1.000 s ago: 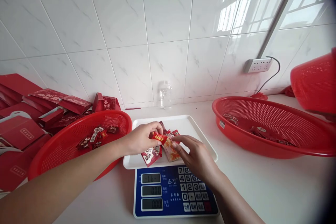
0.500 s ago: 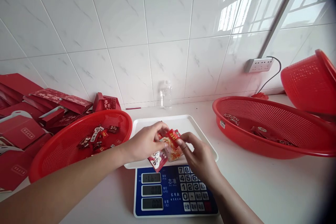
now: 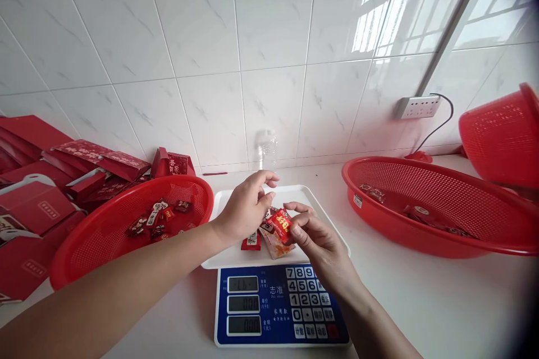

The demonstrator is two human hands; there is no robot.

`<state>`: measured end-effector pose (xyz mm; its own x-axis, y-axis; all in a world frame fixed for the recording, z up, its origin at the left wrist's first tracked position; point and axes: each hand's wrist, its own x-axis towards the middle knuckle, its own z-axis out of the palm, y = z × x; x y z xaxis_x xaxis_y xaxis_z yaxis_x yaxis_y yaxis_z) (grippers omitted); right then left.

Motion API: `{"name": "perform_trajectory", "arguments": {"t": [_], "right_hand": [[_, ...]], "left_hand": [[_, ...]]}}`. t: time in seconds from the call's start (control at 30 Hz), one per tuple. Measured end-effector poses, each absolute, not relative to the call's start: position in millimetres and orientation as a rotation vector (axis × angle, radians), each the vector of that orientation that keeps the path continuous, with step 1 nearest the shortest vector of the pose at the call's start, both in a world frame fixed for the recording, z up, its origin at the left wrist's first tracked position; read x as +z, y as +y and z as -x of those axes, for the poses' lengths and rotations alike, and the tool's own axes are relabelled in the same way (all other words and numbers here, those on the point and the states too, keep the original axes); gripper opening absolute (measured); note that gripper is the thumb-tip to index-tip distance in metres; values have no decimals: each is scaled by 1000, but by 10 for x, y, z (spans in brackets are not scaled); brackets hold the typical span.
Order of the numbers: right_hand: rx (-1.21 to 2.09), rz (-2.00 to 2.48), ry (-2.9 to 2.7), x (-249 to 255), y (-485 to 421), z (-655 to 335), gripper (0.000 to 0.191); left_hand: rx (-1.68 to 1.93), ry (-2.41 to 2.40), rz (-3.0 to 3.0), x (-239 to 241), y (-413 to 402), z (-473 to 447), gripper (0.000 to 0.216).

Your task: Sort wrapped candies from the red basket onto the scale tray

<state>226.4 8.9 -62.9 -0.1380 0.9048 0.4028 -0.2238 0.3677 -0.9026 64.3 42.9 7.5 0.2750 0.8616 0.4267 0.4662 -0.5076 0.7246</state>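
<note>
My right hand (image 3: 315, 233) pinches a small red candy packet (image 3: 281, 224) with yellow lettering, above the scale's white tray (image 3: 309, 196). My left hand (image 3: 246, 207) is lifted over the tray's middle, its thumb and fingers apart, with nothing seen in it. Below the hands lie a pale orange-patterned packet (image 3: 278, 248) and a red packet with a white label (image 3: 251, 242). Another small wrapper beside the held one is partly covered by the hands. The blue scale panel (image 3: 278, 314) with displays and number keys sits in front of the tray.
To the left, a red basket (image 3: 84, 235) holds several wrapped sweets, beside red gift boxes (image 3: 37, 207). A larger red basket (image 3: 404, 235) with a few packets stands right, another basket (image 3: 501, 140) behind it. A clear bottle (image 3: 266, 151) stands by the tiled wall.
My left hand has come up and away from the packets, its fingers opening. The red candy packet stays in my right hand, now turned and more fully visible. The dark red packet at the tray's front has gone from view.
</note>
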Motion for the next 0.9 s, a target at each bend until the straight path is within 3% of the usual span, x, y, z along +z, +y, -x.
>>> {"name": "perform_trajectory", "arguments": {"t": [0.33, 0.9], "right_hand": [[1234, 649, -1232, -654, 126, -2273, 33], [1006, 627, -849, -669, 212, -2376, 31]], "left_hand": [[1074, 1117, -1984, 76, 431, -745, 17], [323, 1190, -2540, -344, 392, -307, 48]]}}
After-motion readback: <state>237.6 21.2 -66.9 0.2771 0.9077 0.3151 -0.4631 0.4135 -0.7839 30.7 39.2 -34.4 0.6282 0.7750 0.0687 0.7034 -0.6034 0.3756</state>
